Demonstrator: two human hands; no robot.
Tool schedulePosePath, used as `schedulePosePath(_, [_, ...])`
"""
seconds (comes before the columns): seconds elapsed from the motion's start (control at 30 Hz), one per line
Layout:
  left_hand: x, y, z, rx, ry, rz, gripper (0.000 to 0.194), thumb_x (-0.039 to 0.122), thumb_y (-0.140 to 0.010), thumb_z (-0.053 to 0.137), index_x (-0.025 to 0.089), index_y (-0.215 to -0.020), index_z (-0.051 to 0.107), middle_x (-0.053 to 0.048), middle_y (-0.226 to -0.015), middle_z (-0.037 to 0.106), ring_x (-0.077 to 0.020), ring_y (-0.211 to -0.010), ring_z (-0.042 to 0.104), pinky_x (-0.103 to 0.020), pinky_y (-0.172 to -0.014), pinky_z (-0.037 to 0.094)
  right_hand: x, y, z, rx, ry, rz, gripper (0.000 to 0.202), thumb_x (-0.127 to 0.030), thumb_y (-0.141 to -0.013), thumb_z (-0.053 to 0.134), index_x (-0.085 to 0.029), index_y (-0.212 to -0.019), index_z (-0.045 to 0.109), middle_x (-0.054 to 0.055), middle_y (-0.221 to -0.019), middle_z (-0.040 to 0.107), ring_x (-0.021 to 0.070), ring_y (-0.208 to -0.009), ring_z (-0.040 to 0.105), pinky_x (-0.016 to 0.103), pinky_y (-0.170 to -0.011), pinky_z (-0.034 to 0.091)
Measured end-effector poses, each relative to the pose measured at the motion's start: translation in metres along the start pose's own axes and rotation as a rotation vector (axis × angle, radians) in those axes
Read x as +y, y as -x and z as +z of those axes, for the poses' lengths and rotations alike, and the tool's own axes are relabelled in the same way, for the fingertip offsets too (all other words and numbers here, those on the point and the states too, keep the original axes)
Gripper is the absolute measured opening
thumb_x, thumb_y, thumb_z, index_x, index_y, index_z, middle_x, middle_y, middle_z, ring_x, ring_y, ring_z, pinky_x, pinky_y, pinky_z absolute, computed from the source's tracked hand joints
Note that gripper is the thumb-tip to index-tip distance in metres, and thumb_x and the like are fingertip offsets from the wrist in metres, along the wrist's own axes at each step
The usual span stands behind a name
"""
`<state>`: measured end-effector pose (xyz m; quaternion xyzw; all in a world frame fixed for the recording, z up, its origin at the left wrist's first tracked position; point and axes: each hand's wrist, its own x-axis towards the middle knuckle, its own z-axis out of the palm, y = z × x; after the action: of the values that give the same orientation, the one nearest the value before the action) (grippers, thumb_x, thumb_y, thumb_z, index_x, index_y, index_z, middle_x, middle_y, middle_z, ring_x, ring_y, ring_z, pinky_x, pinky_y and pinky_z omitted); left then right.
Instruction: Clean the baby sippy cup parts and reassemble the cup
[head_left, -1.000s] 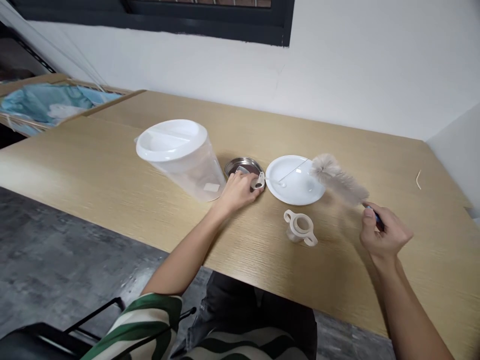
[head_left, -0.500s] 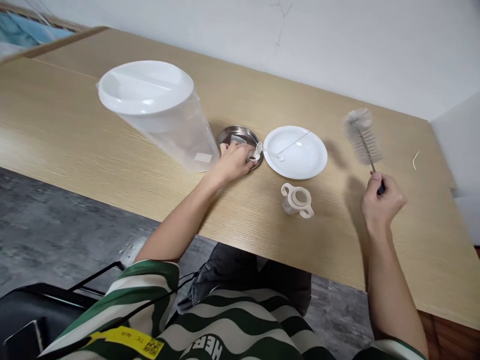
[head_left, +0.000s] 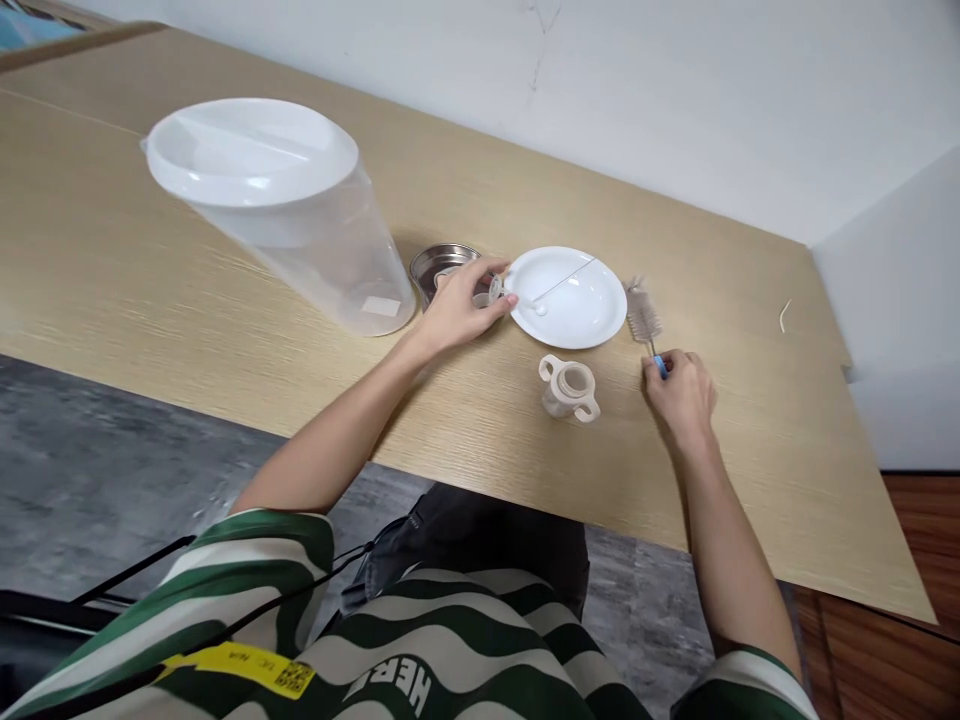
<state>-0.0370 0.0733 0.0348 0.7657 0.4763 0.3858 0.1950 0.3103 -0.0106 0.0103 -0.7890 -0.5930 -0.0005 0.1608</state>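
My left hand has its thumb and fingers curved around a small translucent lid, just right of a round steel dish. From the lid a clear tube seems to run to a small white knob in the white bowl. My right hand grips a bottle brush by its blue handle. Its bristles are low at the table, close to the bowl's right rim. Between my hands stands a small cup with two handles, its top uncovered.
A tall translucent pitcher with a white lid stands left of the dish. A thin rod lies across the bowl. Farther right is a short bent white strip. The wall rises behind the table.
My right hand has lowered the brush from mid-air to the table and moved left toward the bowl. My left hand has lifted out from the steel dish, keeping the lid. The view has shifted slightly.
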Motion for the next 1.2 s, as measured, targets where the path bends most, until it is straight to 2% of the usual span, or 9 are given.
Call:
schedulePosePath(0.13, [-0.002, -0.002, 0.005, 0.073, -0.014, -0.01, 0.041, 0.046, -0.09, 0.061, 0.017, -0.115, 0.073, -0.008, -0.11, 0.075, -0.0219, -0.099, 0.068, -0.034, -0.092, 0.049, -0.005, 0.003, -0.001, -0.044, 0.005, -0.031, 0.045, -0.058, -0.094, 0.051, -0.019, -0.103, 0.07, 0.014, -0.104, 0.068, 0.0279, -0.097, 0.059, 0.037, -0.08, 0.041])
schedulePosePath(0.3, [-0.005, -0.002, 0.004, 0.077, -0.032, -0.041, 0.042, 0.044, -0.086, 0.065, 0.016, -0.116, 0.073, -0.008, -0.108, 0.076, -0.0217, -0.094, 0.068, -0.034, -0.091, 0.051, -0.002, -0.001, 0.0, 0.018, -0.08, -0.035, 0.053, -0.063, -0.095, 0.046, -0.016, -0.098, 0.071, 0.014, -0.094, 0.068, 0.0271, -0.09, 0.058, 0.038, -0.08, 0.042])
schedulePosePath(0.4, [-0.008, -0.001, 0.002, 0.096, 0.003, -0.056, 0.043, 0.043, -0.083, 0.069, 0.016, -0.117, 0.073, -0.008, -0.11, 0.076, -0.0215, -0.092, 0.069, -0.034, -0.09, 0.052, 0.0, -0.002, -0.003, 0.158, -0.192, -0.042, 0.053, -0.059, -0.097, 0.043, -0.013, -0.107, 0.069, 0.012, -0.088, 0.066, 0.027, -0.09, 0.058, 0.041, -0.085, 0.043])
schedulePosePath(0.53, [-0.007, 0.0, 0.004, 0.193, 0.095, -0.049, 0.037, 0.042, -0.084, 0.071, 0.017, -0.11, 0.075, -0.008, -0.104, 0.078, -0.0201, -0.085, 0.07, -0.034, -0.085, 0.055, 0.002, -0.008, -0.017, 0.459, -0.304, -0.103, 0.055, -0.051, -0.097, 0.043, -0.011, -0.133, 0.055, 0.01, -0.094, 0.064, 0.0271, -0.095, 0.055, 0.044, -0.094, 0.043])
schedulePosePath(0.63, [-0.001, 0.002, 0.005, 0.243, 0.189, 0.031, 0.032, 0.04, -0.084, 0.073, 0.017, -0.106, 0.076, -0.007, -0.102, 0.078, -0.0184, -0.082, 0.071, -0.033, -0.082, 0.057, -0.01, -0.022, -0.032, 0.55, -0.283, -0.188, 0.048, -0.049, -0.097, 0.043, -0.013, -0.125, 0.059, 0.011, -0.095, 0.065, 0.0273, -0.098, 0.054, 0.044, -0.096, 0.041])
schedulePosePath(0.7, [0.004, 0.004, 0.004, 0.293, 0.237, 0.114, 0.029, 0.037, -0.084, 0.074, 0.017, -0.104, 0.076, -0.007, -0.103, 0.078, -0.0174, -0.082, 0.071, -0.032, -0.081, 0.059, -0.028, -0.037, -0.041, 0.458, -0.247, -0.231, 0.043, -0.047, -0.095, 0.045, -0.016, -0.115, 0.065, 0.01, -0.093, 0.067, 0.0273, -0.099, 0.055, 0.044, -0.097, 0.038])
schedulePosePath(0.83, [0.009, 0.005, 0.0, 0.435, 0.316, 0.236, 0.025, 0.032, -0.086, 0.075, 0.018, -0.107, 0.075, -0.008, -0.104, 0.078, -0.0169, -0.087, 0.072, -0.032, -0.083, 0.06, -0.077, -0.081, -0.047, 0.091, -0.138, -0.146, 0.035, -0.042, -0.094, 0.046, -0.019, -0.094, 0.072, 0.01, -0.097, 0.071, 0.0268, -0.103, 0.057, 0.042, -0.097, 0.032])
schedulePosePath(1.0, [0.01, 0.007, -0.007, 0.531, 0.304, 0.299, 0.024, 0.031, -0.087, 0.074, 0.018, -0.108, 0.072, -0.008, -0.102, 0.078, -0.0184, -0.088, 0.073, -0.036, -0.085, 0.06, -0.123, -0.132, -0.034, -0.035, -0.093, -0.052, 0.04, -0.049, -0.092, 0.053, -0.018, -0.07, 0.067, 0.01, -0.076, 0.068, 0.0279, -0.095, 0.059, 0.044, -0.097, 0.03])
schedulePosePath(1.2, [0.019, 0.008, -0.01, 0.56, 0.215, 0.322, 0.022, 0.032, -0.089, 0.071, 0.021, -0.109, 0.071, -0.007, -0.102, 0.077, -0.0193, -0.089, 0.072, -0.036, -0.084, 0.06, -0.144, -0.158, -0.011, -0.133, -0.101, 0.055, 0.039, -0.045, -0.084, 0.067, -0.018, -0.058, 0.058, 0.011, -0.07, 0.066, 0.0288, -0.094, 0.061, 0.047, -0.103, 0.03])
